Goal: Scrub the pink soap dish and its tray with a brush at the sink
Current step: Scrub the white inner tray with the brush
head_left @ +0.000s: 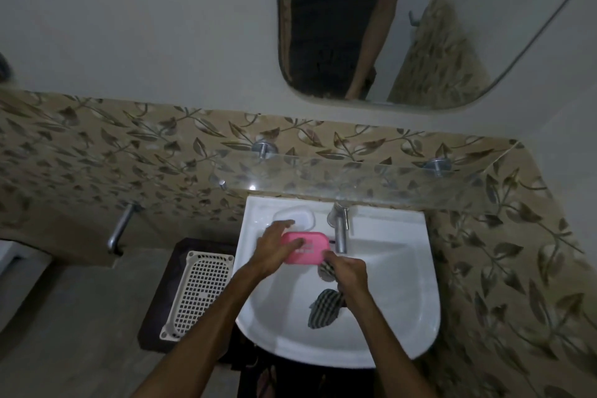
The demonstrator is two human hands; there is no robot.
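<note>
**Both hands on the pink dish over the basin**

The fingers of the left hand (277, 250) were spread and lay across the left end of the pink soap dish (307, 247), the thumb curling onto its top face and the other fingertips reaching past its far edge, so that the hand held the dish just above the back of the sink (403, 284). The dish sat tilted toward the camera, showing a row of small slots near its right side. Whether its tray was still fitted inside could not be told.

The fingers of the right hand (350, 275) were curled together around a dark-and-light checked cloth (326, 305), pinching a bunched part of it against the lower right corner of the dish; the rest of the cloth hung down from the fist into the bowl. No bristles or handle could be made out in that grip.

Just behind the dish, a white oval soap holder (295, 216) rested on the sink's back ledge, left of the chrome tap (340, 229), whose spout pointed down beside the dish's right end. A glass shelf (355, 176) ran along the leaf-patterned tiles above. To the left of the sink, a white plastic basket (198, 292) lay on a dark surface. A mirror (420, 42) on the wall reflected the person's dark shirt and arm.
</note>
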